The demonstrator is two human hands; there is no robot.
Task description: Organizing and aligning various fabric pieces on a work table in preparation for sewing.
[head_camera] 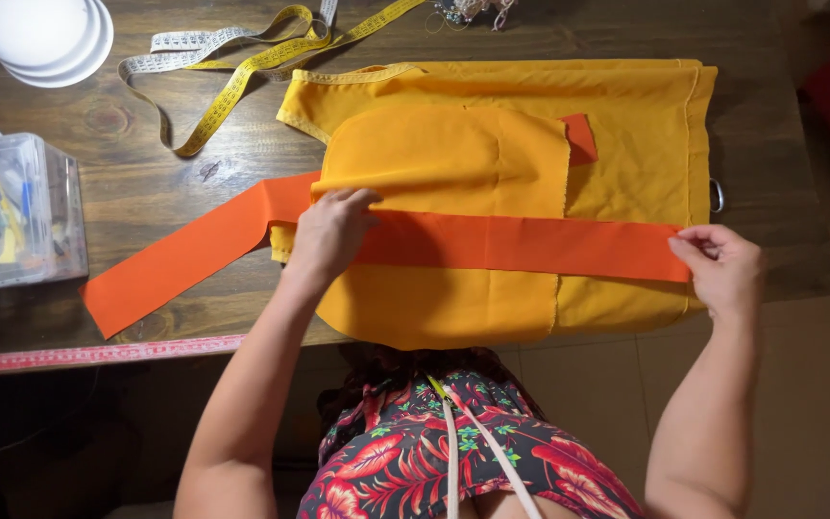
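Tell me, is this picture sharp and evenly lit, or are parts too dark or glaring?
Head view: the yellow cloth and orange strip are bright and sharp; the left hand and right hand show little blur. The white lamp at top left is nearly washed out. The wooden table dims toward its edges, and the floor at lower left falls into deep shadow.

Warm, moderately bright light is cast from above on the centre of the frame, where colours are rendered saturated and sharp. The lower left and right edges are left dim. Soft shadows are thrown under the forearms; slight glare is seen upper left.
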